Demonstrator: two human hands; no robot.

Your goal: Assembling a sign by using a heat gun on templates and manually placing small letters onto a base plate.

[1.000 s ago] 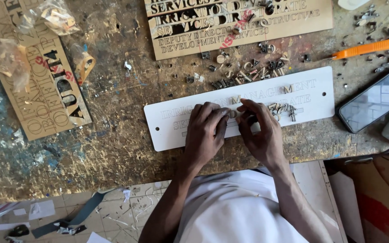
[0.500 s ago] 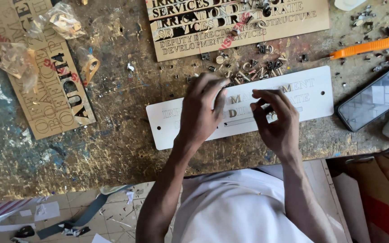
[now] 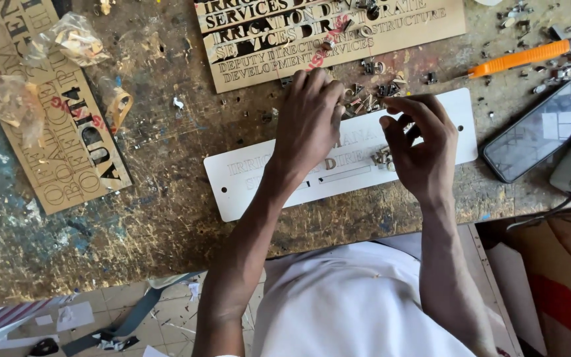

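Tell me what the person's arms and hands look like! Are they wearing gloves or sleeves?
No gloves and no long sleeves. Both forearms are bare, and the left hand and right hand are bare too, with no rings, watch or bracelets showing. The person wears a plain white cloth top; where its sleeves end is out of view.

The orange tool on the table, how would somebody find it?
Start at the long white plate under the two hands on the scratched worktable. Go up past its right end, above the dark phone. The orange tool lies there, slim and slanted, the only bright orange thing among small metal bits.
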